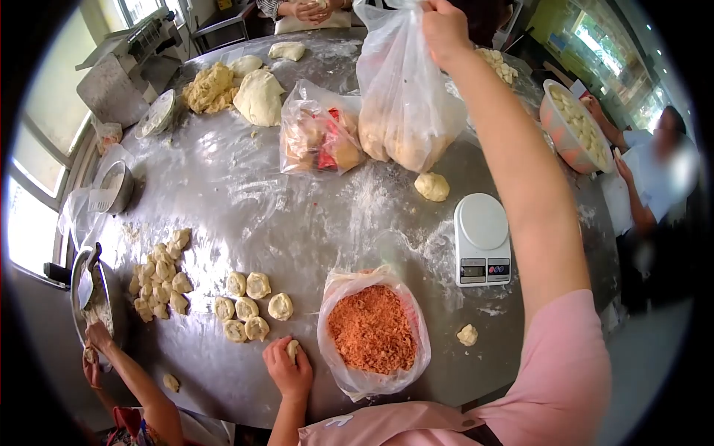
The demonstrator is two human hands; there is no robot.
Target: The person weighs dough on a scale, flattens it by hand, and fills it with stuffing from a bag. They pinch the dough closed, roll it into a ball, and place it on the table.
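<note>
My right hand [445,28] is raised over the far side of the steel table [245,201] and grips the top of a clear plastic bag [405,111], which hangs with pale dough lumps in its bottom. Close to the near edge, my left hand [288,369] rests on the table, closed around a small dough piece [293,348]. Just right of that hand stands an open bag of orange shredded filling [372,331]. Several filled dough balls [248,306] lie just beyond my left hand.
A white kitchen scale [482,239] sits under my right arm, with dough lumps [432,186] nearby. A second bag [320,137], large dough masses [258,97] and a dough pile [160,275] lie around. Other people's hands [93,346] and a held bowl [573,126] are at the edges.
</note>
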